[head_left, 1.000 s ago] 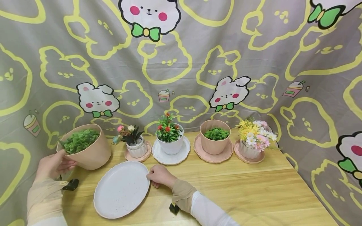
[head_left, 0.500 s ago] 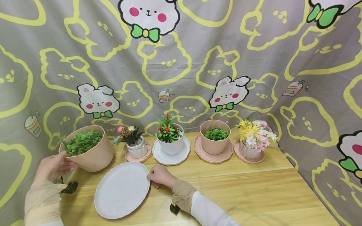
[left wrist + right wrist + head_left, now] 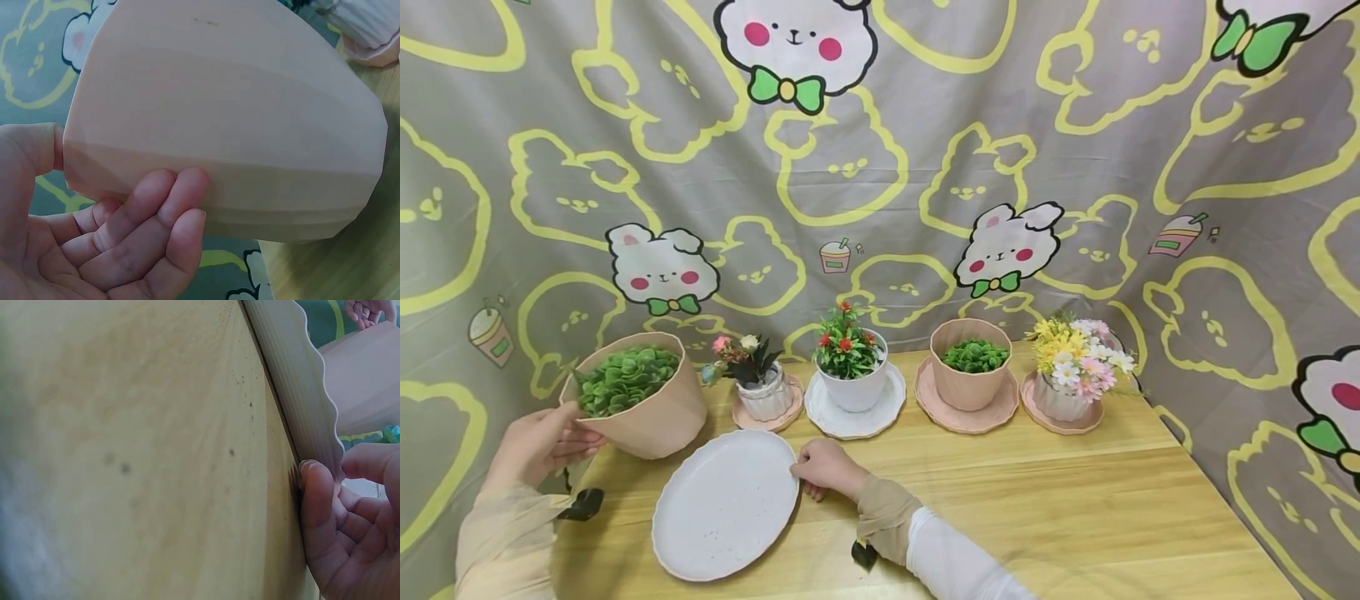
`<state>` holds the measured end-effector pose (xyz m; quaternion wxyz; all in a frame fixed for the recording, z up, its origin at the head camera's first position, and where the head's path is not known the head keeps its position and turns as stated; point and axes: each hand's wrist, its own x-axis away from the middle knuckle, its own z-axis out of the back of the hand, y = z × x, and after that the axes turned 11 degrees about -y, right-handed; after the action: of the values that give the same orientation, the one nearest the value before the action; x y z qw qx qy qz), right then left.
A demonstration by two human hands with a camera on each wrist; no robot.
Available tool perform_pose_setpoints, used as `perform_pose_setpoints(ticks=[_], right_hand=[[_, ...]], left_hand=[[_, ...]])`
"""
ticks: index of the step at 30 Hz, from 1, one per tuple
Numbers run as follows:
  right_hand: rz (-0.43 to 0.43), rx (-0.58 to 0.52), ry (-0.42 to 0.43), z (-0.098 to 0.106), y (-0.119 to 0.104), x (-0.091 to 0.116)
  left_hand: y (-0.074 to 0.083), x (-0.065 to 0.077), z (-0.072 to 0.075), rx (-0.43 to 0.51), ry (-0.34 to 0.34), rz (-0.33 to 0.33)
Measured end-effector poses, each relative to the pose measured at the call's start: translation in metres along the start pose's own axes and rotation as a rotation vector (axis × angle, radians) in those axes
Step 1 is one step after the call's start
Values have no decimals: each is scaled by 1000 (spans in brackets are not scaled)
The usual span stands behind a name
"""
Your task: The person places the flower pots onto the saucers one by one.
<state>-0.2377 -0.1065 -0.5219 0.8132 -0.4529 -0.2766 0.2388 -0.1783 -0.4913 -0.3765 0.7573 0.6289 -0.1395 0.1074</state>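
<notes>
My left hand (image 3: pixel 546 442) grips the rim of a large pink plant pot (image 3: pixel 658 421) filled with green leaves (image 3: pixel 625 379). The pot leans toward that hand, at the table's left side. In the left wrist view the thumb is at the rim and the fingertips (image 3: pixel 187 184) press the faceted pink wall (image 3: pixel 219 119). My right hand (image 3: pixel 827 468) pinches the edge of a big white saucer (image 3: pixel 726 504), which lies on the table in front of the pot. Its wavy rim (image 3: pixel 306 387) passes between thumb and fingers in the right wrist view.
Along the back of the wooden table (image 3: pixel 1037 508) stand a small rose pot (image 3: pixel 763 396), a white pot with red flowers (image 3: pixel 853 383), a pink pot of greenery (image 3: pixel 972 375) and a pot of daisies (image 3: pixel 1063 392), each on a saucer. A patterned curtain (image 3: pixel 880 192) hangs behind.
The left hand has shifted the pink plant pot slightly right and toward the front, closer to the white saucer. The right hand keeps its pinch on the saucer, which has barely moved.
</notes>
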Motion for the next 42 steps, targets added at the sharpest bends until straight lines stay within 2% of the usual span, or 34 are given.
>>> perform_pose_setpoints(ticks=[3,16,23,34,39,42], right_hand=[[0,-2,1,0,0,0],[18,-12,5,1,0,2],[14,-20,7,0,1,1],[5,-19,9,-1,2,-1],[2,-23,9,-1,1,0],[0,-18,10,-1,1,0]], left_hand=[[1,1,-1,-29,-6,-2],[0,7,-9,-41,-25,-27],[-5,13,-12,-17,-49,-65],[-5,23,-18,-84,-55,-30],[-6,27,-22,-55,-63,-29],[-7,29,-24,-71,-66,-23]])
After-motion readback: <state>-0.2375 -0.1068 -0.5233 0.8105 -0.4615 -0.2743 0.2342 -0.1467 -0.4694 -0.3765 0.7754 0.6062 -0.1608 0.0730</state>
